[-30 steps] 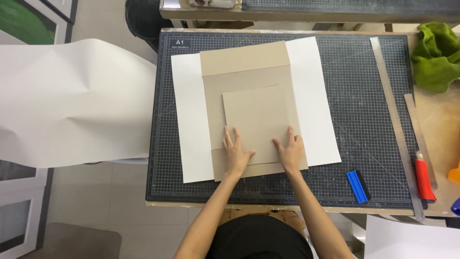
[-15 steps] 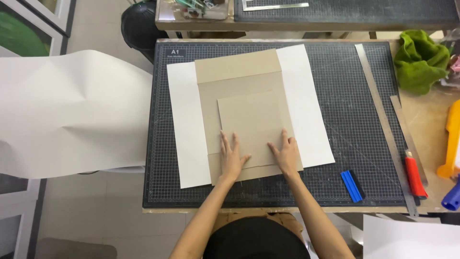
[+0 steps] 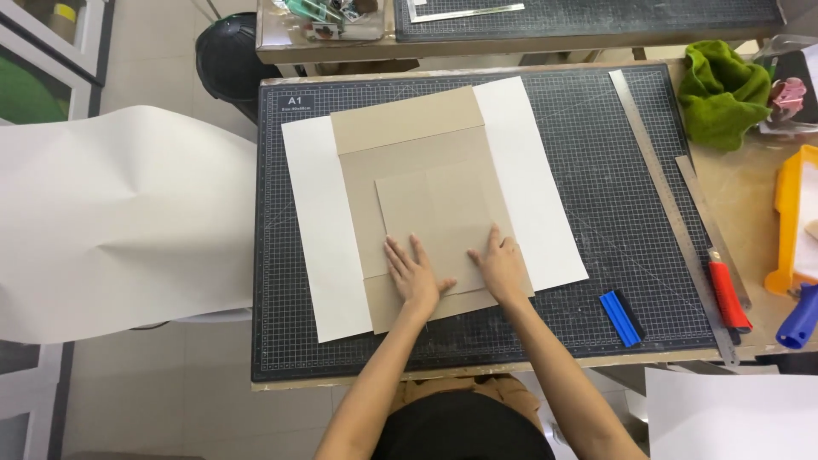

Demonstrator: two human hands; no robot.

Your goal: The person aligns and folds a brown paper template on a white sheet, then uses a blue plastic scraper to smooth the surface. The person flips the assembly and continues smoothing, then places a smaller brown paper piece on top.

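A white paper sheet (image 3: pixel 319 221) lies on a dark gridded cutting mat (image 3: pixel 613 213). On the sheet rests a large brown cardboard panel (image 3: pixel 400 123), and a smaller brown cardboard square (image 3: pixel 434 209) lies on top of that. My left hand (image 3: pixel 413 277) presses flat, fingers spread, on the lower left corner of the small square. Flat on its lower right corner is my right hand (image 3: pixel 500 266). Neither hand grips anything.
A blue block (image 3: pixel 620 318) lies on the mat's lower right. Two metal rulers (image 3: pixel 652 153), a red-handled knife (image 3: pixel 728 294), a blue handle (image 3: pixel 797 317), a yellow tray (image 3: pixel 788 217) and a green cloth (image 3: pixel 720 94) sit at right. A big white paper roll (image 3: pixel 119 221) hangs left.
The view has shifted, so the mat sits lower and further left in the frame. Both hands stay flat on the small cardboard square's lower corners.
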